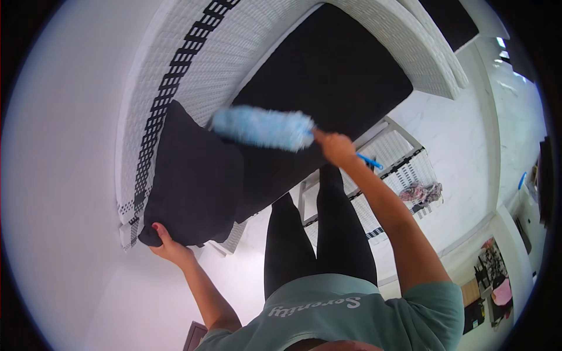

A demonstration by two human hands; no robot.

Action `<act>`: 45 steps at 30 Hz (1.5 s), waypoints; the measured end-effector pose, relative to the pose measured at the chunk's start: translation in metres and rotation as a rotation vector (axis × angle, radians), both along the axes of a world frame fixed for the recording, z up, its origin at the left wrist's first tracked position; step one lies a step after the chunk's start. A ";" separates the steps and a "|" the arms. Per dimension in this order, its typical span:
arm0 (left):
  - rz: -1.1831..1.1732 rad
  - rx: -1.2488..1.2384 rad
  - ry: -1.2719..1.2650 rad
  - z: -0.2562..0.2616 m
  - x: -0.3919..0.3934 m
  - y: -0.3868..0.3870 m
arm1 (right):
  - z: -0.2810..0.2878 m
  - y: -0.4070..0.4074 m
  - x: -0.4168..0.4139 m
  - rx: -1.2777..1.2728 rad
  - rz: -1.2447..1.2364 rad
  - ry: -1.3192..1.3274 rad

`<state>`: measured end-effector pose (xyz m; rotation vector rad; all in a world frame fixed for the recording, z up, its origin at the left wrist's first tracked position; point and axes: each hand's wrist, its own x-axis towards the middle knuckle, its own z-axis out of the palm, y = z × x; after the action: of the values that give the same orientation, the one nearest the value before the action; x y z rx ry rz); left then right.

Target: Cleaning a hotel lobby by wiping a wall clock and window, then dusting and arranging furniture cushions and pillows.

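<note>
A black cushion [197, 175] leans against the white woven backrest [219, 70] of a sofa. By its lower corner my left hand [169, 245] grips it, thumb on top. My right hand [338, 149] is closed around the blue handle [370, 161] of a fluffy light-blue duster. The duster's head [263, 127], slightly blurred, is over the sofa beside the cushion's upper right edge; whether it touches is unclear. Beneath it stretches the black seat pad [325, 74].
A low woven table [395, 149] with a grey frame stands right of my legs, a crumpled patterned cloth [421, 193] on it. The sofa's woven armrest [408, 48] curves along the top. A white wall [70, 153] borders the left. Assorted items [494, 281] lie at the lower right.
</note>
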<state>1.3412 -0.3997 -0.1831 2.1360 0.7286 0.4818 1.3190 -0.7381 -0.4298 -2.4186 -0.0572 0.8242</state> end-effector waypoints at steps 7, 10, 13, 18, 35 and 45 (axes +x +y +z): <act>-0.014 -0.306 -0.071 0.000 0.019 -0.029 | -0.037 -0.115 -0.065 -0.248 -0.848 -0.276; -0.106 -0.415 -0.113 -0.025 0.041 -0.058 | -0.034 -0.092 -0.154 -0.111 -0.848 -0.021; -0.194 -0.239 -0.190 -0.033 0.068 -0.077 | 0.017 -0.075 -0.224 -0.163 -1.047 0.202; -0.532 -0.287 -0.354 -0.050 0.133 -0.131 | 0.071 -0.058 -0.285 -0.205 -1.245 0.155; -0.571 -0.153 -0.064 -0.165 0.182 -0.156 | 0.013 -0.109 -0.230 -0.111 -0.915 -0.261; -0.841 0.562 0.018 -0.122 0.145 -0.153 | 0.030 -0.141 -0.201 -0.158 -0.185 0.114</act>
<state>1.4863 -0.5531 -0.3056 2.7027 -0.3815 0.2076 1.1182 -0.8787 -0.4000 -2.4712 0.2806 0.9079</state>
